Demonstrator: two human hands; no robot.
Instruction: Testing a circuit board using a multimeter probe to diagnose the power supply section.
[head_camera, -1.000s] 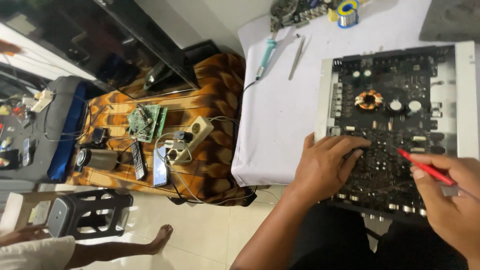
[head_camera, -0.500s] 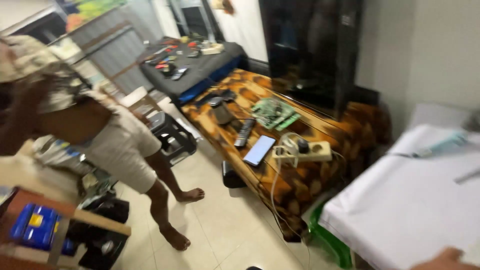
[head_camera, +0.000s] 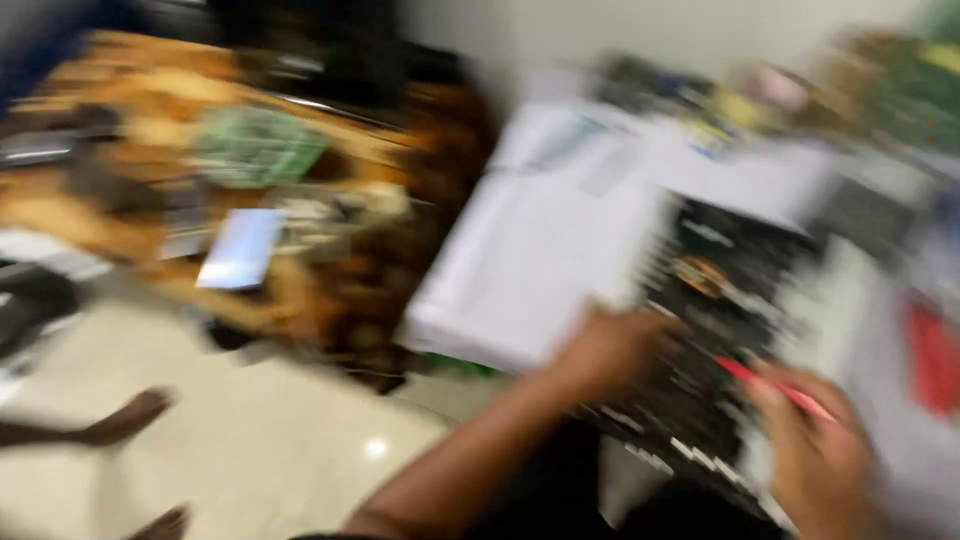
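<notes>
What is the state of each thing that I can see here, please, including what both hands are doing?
Left hand: resting palm-down on the circuit board.
Right hand: closed around a red tool.
Red tool: held, tip pointing at the board.
Circuit board: lying flat and uncovered on the white cloth.
White cloth: spread over the table.
Phone: lying flat on the low brown table; blur hides whether its screen is on.

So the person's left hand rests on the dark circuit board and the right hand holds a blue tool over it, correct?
Not quite: the tool is red, not blue. The head view, though blurred, shows the right hand gripping it over the dark circuit board, with the left hand resting on the board.
</notes>
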